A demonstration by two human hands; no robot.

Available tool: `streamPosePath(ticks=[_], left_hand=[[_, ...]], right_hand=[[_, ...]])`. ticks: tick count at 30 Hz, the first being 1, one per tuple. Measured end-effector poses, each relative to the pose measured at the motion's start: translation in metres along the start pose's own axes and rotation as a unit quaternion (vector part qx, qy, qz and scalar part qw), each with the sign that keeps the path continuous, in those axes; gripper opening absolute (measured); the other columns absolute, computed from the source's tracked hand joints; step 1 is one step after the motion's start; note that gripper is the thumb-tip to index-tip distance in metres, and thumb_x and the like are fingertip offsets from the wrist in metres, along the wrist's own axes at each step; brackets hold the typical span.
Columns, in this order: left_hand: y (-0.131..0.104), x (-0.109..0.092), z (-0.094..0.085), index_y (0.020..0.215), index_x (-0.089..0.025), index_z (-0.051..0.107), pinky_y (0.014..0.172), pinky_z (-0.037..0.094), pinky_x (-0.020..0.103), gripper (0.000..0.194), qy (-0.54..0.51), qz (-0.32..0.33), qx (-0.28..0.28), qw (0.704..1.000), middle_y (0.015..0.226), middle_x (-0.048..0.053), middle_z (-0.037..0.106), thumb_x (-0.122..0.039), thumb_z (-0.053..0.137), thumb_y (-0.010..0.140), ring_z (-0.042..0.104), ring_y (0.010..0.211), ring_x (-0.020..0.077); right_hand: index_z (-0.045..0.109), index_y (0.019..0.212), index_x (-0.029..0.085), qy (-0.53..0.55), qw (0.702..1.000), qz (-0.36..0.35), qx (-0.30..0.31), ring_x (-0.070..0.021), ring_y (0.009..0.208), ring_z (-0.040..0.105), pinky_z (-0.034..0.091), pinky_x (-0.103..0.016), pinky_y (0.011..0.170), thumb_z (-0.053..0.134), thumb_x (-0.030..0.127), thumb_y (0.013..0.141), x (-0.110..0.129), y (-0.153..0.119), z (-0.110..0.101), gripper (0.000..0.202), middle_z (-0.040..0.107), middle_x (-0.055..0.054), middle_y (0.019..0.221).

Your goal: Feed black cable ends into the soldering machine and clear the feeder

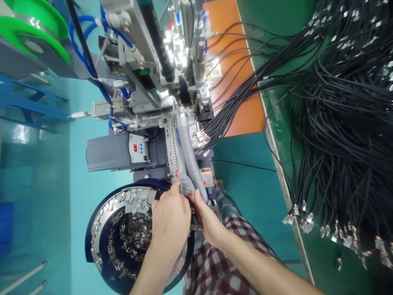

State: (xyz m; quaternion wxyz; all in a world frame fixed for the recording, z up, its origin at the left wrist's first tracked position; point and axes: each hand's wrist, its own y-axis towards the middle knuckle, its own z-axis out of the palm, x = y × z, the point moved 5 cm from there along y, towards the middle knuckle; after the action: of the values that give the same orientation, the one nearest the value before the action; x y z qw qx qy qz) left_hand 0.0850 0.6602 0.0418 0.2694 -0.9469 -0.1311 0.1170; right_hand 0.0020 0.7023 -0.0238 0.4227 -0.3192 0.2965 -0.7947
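At the lower end of a metal feeder track [173, 151], my left hand [172, 215] is bent down over the rim of a vibratory bowl [92, 246]. Its index fingertip touches metal near a small red light, and the other fingers curl out of sight. My right hand [207, 221] is close beside it, thumb up against the metal fittings below the grey corrugated hose [188, 143]. What the fingers of either hand grip is hidden. Small metal connector shells [139, 227] lie heaped in the bowl and along its spiral ledge.
A machine head with cylinders [144, 53] and blue air tubes rises ahead. Left of the track is a grey controller [116, 151] with a red display. Black cables [239, 98] cross an orange plate [245, 119] to a large cable pile [344, 135] on the green bench.
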Motion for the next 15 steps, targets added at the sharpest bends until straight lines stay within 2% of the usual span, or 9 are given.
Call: streamPosePath(ticks=[5,7,10,15], left_hand=[[-0.008,0.015,-0.002,0.128,-0.009,0.051,0.084,0.046,0.046,0.042,-0.067,0.005,-0.055,0.996,0.108,0.017,0.068,-0.018,0.032,0.091,0.062,0.1,0.0295],[-0.011,0.017,-0.004,0.127,-0.011,0.053,0.086,0.044,0.049,0.041,-0.047,0.017,-0.071,0.996,0.109,0.015,0.066,-0.018,0.031,0.092,0.06,0.103,0.0303],[-0.008,0.015,-0.005,0.127,-0.015,0.054,0.083,0.041,0.049,0.042,0.013,0.033,-0.052,0.998,0.104,0.012,0.066,-0.014,0.032,0.092,0.058,0.101,0.0315],[0.001,0.011,-0.007,0.125,-0.017,0.057,0.078,0.041,0.043,0.042,0.031,0.059,-0.036,0.997,0.097,0.009,0.064,-0.011,0.035,0.091,0.057,0.097,0.0295]], right_hand=[[0.056,0.131,0.024,0.017,1.0,-0.001,0.01,-0.0229,0.14,0.033,0.017,-0.04,0.119,0.047,0.065,0.086,0.0,0.003,-0.002,0.062,0.057,-0.003,0.137],[0.055,0.132,0.026,0.015,1.0,-0.005,0.017,-0.0221,0.139,0.035,0.02,-0.039,0.118,0.046,0.064,0.088,0.001,0.003,-0.002,0.059,0.055,-0.002,0.139],[0.054,0.133,0.028,-0.007,1.0,-0.018,0.014,-0.0212,0.138,0.036,0.02,-0.039,0.117,0.044,0.065,0.088,0.006,0.004,-0.002,0.059,0.052,-0.001,0.142],[0.053,0.134,0.03,-0.021,1.0,-0.003,0.009,-0.0232,0.143,0.027,0.009,-0.042,0.119,0.045,0.076,0.079,0.009,0.007,-0.005,0.071,0.049,-0.002,0.144]])
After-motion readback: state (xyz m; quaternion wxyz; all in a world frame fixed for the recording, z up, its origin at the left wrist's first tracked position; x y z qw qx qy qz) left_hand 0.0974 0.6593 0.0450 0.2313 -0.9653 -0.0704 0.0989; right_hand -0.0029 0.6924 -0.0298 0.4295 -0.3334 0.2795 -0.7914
